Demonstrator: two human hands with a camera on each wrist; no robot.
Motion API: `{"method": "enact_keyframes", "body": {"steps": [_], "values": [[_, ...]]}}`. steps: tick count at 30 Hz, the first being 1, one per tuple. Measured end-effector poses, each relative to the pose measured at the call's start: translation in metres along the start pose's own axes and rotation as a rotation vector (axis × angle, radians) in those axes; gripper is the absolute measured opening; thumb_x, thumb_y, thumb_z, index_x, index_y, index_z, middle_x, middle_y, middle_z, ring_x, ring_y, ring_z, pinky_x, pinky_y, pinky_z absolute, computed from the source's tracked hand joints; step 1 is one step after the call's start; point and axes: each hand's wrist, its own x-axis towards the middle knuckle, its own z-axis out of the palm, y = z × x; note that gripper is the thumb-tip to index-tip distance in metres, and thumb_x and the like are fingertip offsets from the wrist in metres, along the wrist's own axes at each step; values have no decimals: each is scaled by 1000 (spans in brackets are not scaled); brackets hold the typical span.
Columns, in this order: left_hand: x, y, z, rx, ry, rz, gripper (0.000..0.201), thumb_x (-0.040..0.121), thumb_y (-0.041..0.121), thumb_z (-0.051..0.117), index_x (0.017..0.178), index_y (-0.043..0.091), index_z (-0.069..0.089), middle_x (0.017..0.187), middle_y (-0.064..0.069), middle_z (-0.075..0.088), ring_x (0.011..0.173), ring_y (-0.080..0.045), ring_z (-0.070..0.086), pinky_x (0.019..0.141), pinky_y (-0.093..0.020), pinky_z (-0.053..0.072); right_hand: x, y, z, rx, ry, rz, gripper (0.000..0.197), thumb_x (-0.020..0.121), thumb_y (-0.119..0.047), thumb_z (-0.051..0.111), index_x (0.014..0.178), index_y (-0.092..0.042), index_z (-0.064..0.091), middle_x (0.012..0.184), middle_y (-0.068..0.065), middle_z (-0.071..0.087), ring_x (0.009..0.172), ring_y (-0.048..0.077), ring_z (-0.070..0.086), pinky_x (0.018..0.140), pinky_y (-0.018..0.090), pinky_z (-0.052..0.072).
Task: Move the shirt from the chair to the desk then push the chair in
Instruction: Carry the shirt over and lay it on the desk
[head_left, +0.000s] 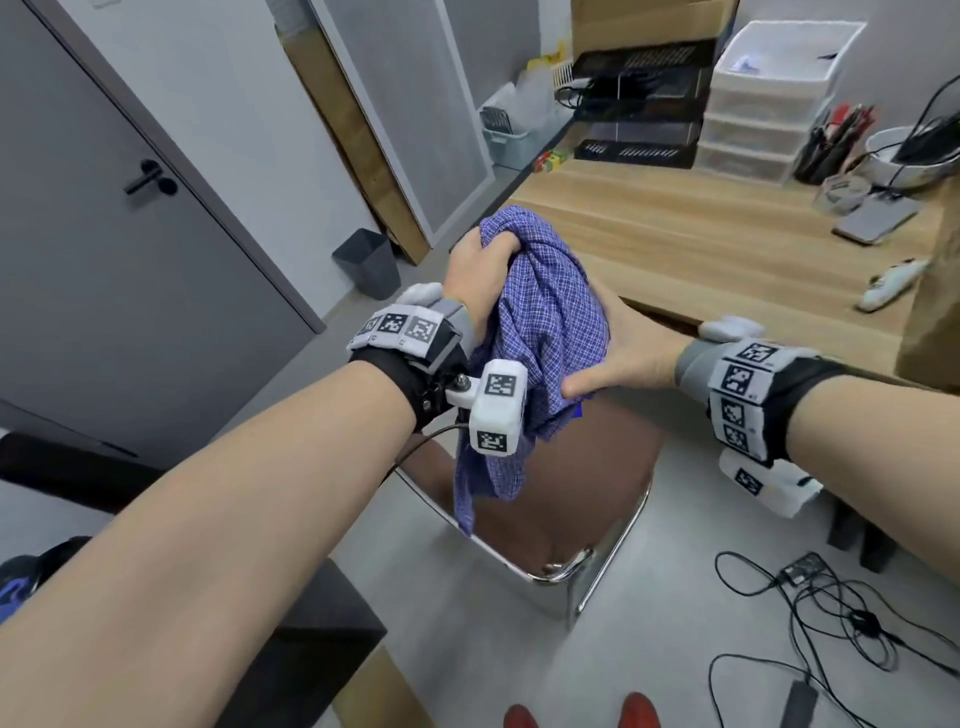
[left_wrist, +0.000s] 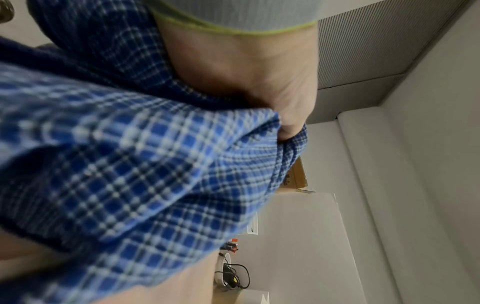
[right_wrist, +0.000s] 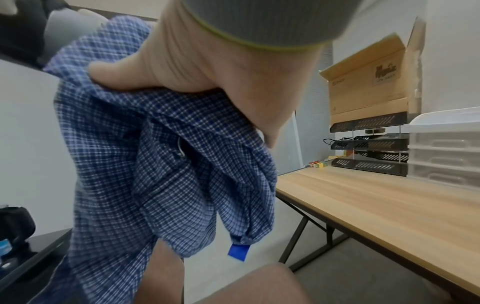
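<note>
A blue plaid shirt (head_left: 545, 322) hangs bunched in the air above the brown chair (head_left: 561, 514) with its chrome frame. My left hand (head_left: 478, 270) grips the top of the bundle in a fist. The right hand (head_left: 623, 353) holds its right side, thumb across the front and fingers hidden behind the cloth. The shirt's tail dangles over the seat. Just beyond the shirt lies the near edge of the wooden desk (head_left: 701, 244). The left wrist view shows the shirt (left_wrist: 130, 164) filling the picture under my left hand (left_wrist: 246, 72). In the right wrist view my right hand (right_wrist: 207, 72) clutches the shirt (right_wrist: 155, 164) beside the desk (right_wrist: 376, 205).
On the desk stand black stacked trays (head_left: 639, 104), a white drawer unit (head_left: 769, 104), a pen holder (head_left: 831, 150), a phone (head_left: 878, 218) and a white object (head_left: 888, 286). Cables (head_left: 831, 613) lie on the floor at right. A grey bin (head_left: 369, 262) stands by the door (head_left: 130, 234).
</note>
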Motion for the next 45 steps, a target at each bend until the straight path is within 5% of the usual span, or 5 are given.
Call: {"method": "enact_keyframes", "body": {"steps": [8,14,24,27,45], "values": [[5,-11,30,-94,-97,-56,42,88,34,68,119,6,65,111,-13,75,104,-27,72,102,-49,55,17,3,-14,32,226,-39,77,72,-6,89,136,-15,49,119,-10,68,102,-14,65,87,8,51],[12,-34,24,206,-296,8,64,67,58,80,120,36,53,128,-1,66,117,-15,67,104,-41,53,35,20,-44,217,292,125,42,77,-9,84,112,-22,67,109,0,77,101,19,73,98,43,56],[73,-73,26,310,-348,120,74,61,15,98,128,12,66,122,5,72,101,12,67,84,-9,54,71,-6,-66,661,221,273,34,91,-40,68,111,-13,72,101,10,80,91,27,76,71,33,64],[107,-82,22,138,-215,37,66,62,18,97,122,12,69,120,-1,76,108,-11,73,95,-35,60,89,-1,-68,665,155,282,56,81,-57,70,119,-17,67,106,4,80,96,21,76,74,30,62],[236,-94,77,226,-418,-239,94,66,56,83,143,15,49,137,-1,64,122,-17,62,108,-35,48,184,67,-141,-417,401,248,73,73,-29,78,140,-19,49,128,-2,62,113,15,59,103,36,47]]}}
